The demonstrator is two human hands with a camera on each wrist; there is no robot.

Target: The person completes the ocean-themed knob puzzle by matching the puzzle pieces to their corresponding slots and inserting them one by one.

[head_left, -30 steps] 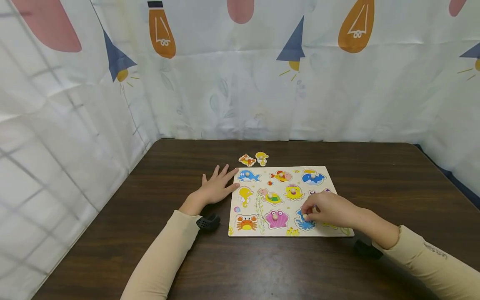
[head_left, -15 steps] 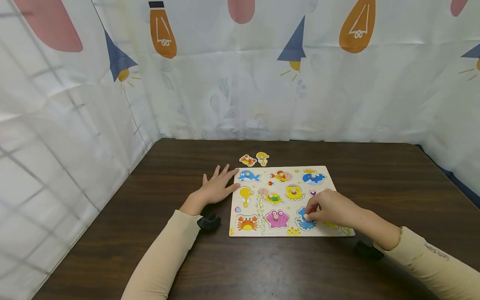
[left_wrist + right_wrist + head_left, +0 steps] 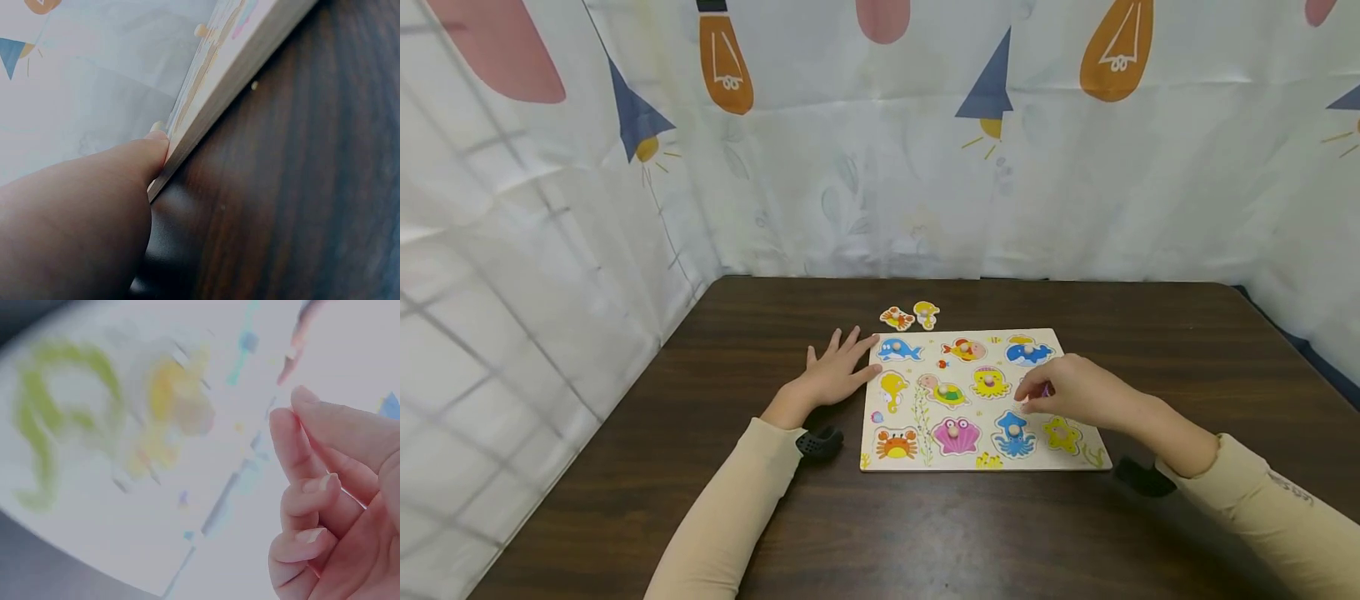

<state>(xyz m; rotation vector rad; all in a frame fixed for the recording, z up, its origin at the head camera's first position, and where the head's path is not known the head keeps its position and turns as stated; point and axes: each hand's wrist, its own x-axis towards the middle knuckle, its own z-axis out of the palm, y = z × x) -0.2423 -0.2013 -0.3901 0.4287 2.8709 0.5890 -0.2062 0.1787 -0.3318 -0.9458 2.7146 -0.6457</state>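
Note:
A pale wooden peg puzzle board point(image 3: 970, 465) with sea-animal pictures lies on the dark table. My left hand point(image 3: 829, 375) is spread flat on the table at its left edge, fingertips at the board's upper left side; in the left wrist view the thumb point(image 3: 150, 153) is at the board edge. My right hand point(image 3: 1075, 392) hovers over the board's right part, fingers curled, just above the blue squid piece point(image 3: 1015, 437), which sits in its slot with its knob showing. In the right wrist view the thumb and index fingertips point(image 3: 303, 395) meet with nothing visible between them.
Loose crab point(image 3: 897, 317) and seahorse point(image 3: 927, 314) pieces lie beyond the board's upper left edge. Seahorse point(image 3: 892, 390) and crab point(image 3: 897, 444) pictures on the board's left side show no knobs. A printed curtain point(image 3: 880, 183) hangs behind the table point(image 3: 760, 325).
My right hand has let go of the blue squid's knob and lifted up and away from it, uncovering the squid and yellow star. The left hand has stayed in place.

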